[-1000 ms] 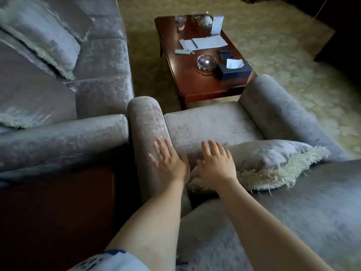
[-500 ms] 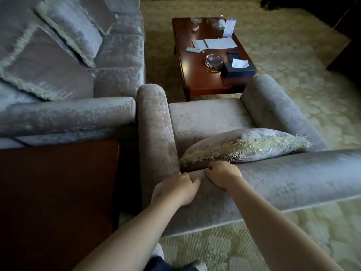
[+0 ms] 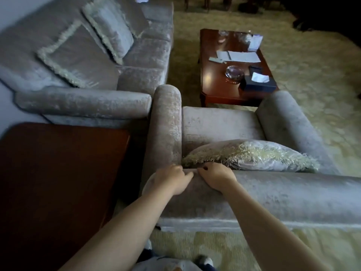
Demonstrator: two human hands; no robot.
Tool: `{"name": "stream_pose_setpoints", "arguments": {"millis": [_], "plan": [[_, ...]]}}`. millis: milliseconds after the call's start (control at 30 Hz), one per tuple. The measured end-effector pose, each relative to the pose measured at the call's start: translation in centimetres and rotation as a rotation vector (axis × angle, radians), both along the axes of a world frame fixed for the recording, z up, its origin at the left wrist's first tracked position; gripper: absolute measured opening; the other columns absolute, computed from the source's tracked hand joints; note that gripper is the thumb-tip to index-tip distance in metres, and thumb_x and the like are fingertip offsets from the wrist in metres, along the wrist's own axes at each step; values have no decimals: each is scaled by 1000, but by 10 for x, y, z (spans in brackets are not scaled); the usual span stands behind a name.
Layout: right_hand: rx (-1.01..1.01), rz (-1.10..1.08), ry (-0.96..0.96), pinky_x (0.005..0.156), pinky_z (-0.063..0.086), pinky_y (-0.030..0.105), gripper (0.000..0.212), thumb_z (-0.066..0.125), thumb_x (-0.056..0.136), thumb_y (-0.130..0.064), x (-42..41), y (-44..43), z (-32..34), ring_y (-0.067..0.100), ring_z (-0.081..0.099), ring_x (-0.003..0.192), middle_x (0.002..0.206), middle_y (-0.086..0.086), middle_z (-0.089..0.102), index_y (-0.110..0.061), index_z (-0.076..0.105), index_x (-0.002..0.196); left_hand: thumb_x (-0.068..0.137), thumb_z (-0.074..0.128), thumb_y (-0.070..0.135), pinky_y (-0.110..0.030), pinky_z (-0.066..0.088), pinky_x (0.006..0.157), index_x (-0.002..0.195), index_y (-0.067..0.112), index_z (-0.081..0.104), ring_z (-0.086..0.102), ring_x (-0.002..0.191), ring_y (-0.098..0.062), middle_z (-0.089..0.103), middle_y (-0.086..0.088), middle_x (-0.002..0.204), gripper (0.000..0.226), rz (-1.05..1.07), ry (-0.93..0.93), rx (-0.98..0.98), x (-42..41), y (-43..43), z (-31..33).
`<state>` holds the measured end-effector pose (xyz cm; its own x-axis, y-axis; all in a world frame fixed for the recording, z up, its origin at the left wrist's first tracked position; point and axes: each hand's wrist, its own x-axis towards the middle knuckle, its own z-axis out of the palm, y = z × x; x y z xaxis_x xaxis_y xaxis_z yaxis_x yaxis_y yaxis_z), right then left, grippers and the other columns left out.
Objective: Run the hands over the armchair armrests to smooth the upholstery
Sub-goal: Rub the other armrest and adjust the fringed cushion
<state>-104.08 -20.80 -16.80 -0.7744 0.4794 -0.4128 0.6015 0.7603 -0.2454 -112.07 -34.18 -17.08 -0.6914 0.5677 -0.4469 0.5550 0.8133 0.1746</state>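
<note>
left hand [image 3: 172, 180] and right hand [image 3: 215, 178] sit close together on the top edge of the armchair [image 3: 283, 196] back, where its left armrest [image 3: 166, 124] joins — fingers [image 3: 186, 175] of both curled over the upholstery, gripping it. a fringed cushion [image 3: 252, 155] lies on the armchair seat.

A home's sitting room — a velvet sofa [image 3: 121, 61] with fringed cushions [image 3: 78, 61] far left; a matching armchair [image 3: 220, 124] near; a wooden coffee table [image 3: 213, 79] beyond; patterned carpet [image 3: 312, 55] underfoot.
</note>
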Motion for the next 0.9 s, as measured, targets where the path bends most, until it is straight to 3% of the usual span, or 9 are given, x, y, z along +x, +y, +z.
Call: {"name": "stream_pose_setpoints", "arguments": {"millis": [133, 267, 433, 700, 900], "plan": [[-19, 147, 2, 85, 40, 37, 46, 31, 90, -47, 5, -4, 5, 31, 55, 108, 121, 11, 59, -17, 60, 111, 89, 23, 58, -47, 34, 95, 125, 16, 54, 47, 116, -30, 51, -10, 129, 64, 299, 69, -61, 14, -4, 6], [23, 194, 36, 93, 36, 42, 47, 29, 91, -42, 9, -18, 7, 33, 50, 114, 124, 14, 55, -12, 56, 115, 90, 23, 59, -53, 34, 98, 139, 17, 37, 39, 121, -36, 39, -13, 138, 66, 627, -29, -169, 21, -12, 12], [-38, 255, 35, 96, 32, 44, 49, 23, 94, -41, -15, -48, 4, 33, 46, 118, 128, 14, 53, -12, 55, 119, 89, 27, 59, -51, 37, 94, 138, 18, 38, 45, 116, -34, 42, -12, 132, 65, 787, -87, -128, 16, -14, 11], [14, 225, 186, 83, 37, 41, 47, 25, 90, -47, -22, -53, -8, 29, 58, 94, 101, 8, 67, -20, 63, 91, 93, 20, 48, -48, 39, 95, 137, 19, 40, 43, 119, -34, 39, -13, 134, 56, 664, -120, -121, 7, -17, 9], [143, 98, 73, 85, 36, 42, 56, 25, 87, -51, -23, -59, -6, 29, 56, 104, 110, 10, 64, -17, 67, 101, 94, 22, 38, -47, 36, 93, 131, 17, 44, 42, 119, -35, 40, -11, 134, 49, 401, -47, -4, 8, -26, 5]]}}
